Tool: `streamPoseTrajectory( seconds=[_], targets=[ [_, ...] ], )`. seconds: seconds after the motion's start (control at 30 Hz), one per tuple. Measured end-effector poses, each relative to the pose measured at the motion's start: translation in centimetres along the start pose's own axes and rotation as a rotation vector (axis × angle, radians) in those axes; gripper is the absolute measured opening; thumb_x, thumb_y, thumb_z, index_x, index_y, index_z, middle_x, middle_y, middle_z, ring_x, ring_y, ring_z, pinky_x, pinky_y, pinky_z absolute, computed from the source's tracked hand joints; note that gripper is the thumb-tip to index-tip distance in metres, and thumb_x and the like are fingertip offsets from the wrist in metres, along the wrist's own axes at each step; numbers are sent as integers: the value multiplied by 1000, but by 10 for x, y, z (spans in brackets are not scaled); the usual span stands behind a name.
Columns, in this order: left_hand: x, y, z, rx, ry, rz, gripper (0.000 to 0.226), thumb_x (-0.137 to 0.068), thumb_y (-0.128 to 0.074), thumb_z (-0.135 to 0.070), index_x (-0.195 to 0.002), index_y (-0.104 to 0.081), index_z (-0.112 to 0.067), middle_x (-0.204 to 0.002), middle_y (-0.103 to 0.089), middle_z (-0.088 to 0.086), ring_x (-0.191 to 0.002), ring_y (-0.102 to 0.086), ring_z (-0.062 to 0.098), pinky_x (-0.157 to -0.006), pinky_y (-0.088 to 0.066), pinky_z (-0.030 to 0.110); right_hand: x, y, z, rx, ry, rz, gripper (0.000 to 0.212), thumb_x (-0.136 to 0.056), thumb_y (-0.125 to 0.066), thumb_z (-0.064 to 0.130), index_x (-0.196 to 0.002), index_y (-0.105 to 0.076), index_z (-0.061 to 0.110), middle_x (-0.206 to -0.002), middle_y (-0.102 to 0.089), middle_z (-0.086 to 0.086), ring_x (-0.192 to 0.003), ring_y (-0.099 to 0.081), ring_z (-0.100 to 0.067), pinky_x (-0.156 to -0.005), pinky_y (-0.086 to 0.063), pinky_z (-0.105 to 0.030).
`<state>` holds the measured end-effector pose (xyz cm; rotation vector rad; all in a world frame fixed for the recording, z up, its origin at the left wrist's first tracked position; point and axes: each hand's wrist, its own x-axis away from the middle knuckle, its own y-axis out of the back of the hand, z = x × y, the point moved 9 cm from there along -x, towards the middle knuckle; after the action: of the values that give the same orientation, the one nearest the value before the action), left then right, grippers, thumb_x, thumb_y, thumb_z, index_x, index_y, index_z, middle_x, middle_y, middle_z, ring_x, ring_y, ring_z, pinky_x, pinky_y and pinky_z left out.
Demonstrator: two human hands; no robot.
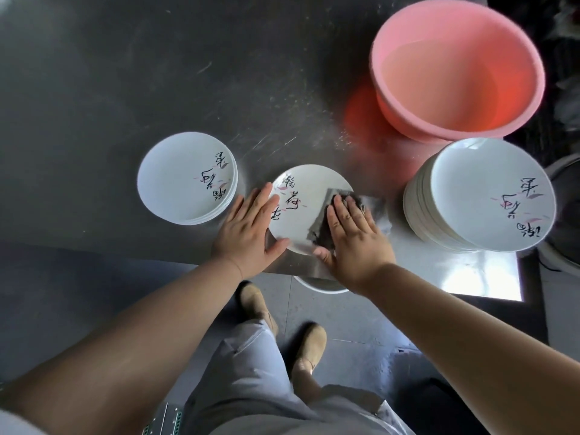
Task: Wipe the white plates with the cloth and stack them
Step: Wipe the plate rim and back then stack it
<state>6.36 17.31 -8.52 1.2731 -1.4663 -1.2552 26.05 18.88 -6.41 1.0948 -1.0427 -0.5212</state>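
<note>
A single white plate (306, 205) with black brush lettering and pink strokes lies flat near the front edge of the steel table (125, 89), right in front of the person. Over its right side lies a dark grey cloth (326, 221), spilling past the rim onto the table, and the right hand (354, 243) presses down on that cloth with its fingers straight and lying together, the thumb out at the plate's near rim. The left hand (248, 230) lies flat too, fingers straight and slightly spread, its fingertips and thumb resting on the plate's left rim while the palm sits on the table beside it. To the left, just apart from this plate, stands a short stack of plates (186, 177) with the same lettering on top. To the right, well clear of the cloth, is a taller stack of plates (483, 199), leaning a little. Behind that taller stack sits a pink plastic basin (455, 67), its rim just touching or nearly touching the top plate; I cannot tell which. Below the table edge I see grey trousers (251, 372) and tan shoes (309, 346) on a tiled floor (361, 324)
</note>
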Motion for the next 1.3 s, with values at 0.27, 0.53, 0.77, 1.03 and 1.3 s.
streamPoseTrajectory(
  seconds=[0.27,0.53,0.77,1.03,1.3],
  targets=[
    [1,1,-3,-12,-15,-31,87,-92,-46,-65,-160,-40,-10,-175,-17,3,-159,-26,31,-128,-21,55,-22,10,-17,-5,65,-25,94,-95,-8,74,-168,-12,15,-176,3,0,-163,6,-20,-130,6,-38],
    [2,-4,1,-10,8,0,92,-92,-41,-73,-161,-37,-13,-176,-14,-1,-160,-22,28,-129,-17,52,35,-20,12,-99,-21,-38,100,-98,-4,77,-164,-20,3,-175,-7,-12,-162,2,-30,-131,-4,-46],
    [4,-5,2,-22,46,55,98,-92,-31,-83,-159,-41,-12,-176,-10,-4,-162,-11,29,-129,-19,53,-25,4,-16,-64,-87,-35,92,-97,-14,72,-169,-3,15,-175,15,2,-160,17,-17,-131,6,-41],
    [10,16,-25,63,-51,32,86,-81,-62,-78,-123,-66,-3,-158,-51,13,-154,-35,34,-125,-27,53,15,-15,6,-139,-19,-6,101,-90,-7,80,-168,-5,16,-176,10,4,-158,22,-15,-128,10,-36],
    [5,36,-24,146,-90,-153,40,-57,-102,-29,-82,-76,-13,-123,-75,2,-117,-70,24,-76,-58,47,2,-10,9,-167,-70,-54,89,-101,-20,69,-168,-8,12,-176,9,-2,-161,19,-21,-131,6,-38]
  ],
)
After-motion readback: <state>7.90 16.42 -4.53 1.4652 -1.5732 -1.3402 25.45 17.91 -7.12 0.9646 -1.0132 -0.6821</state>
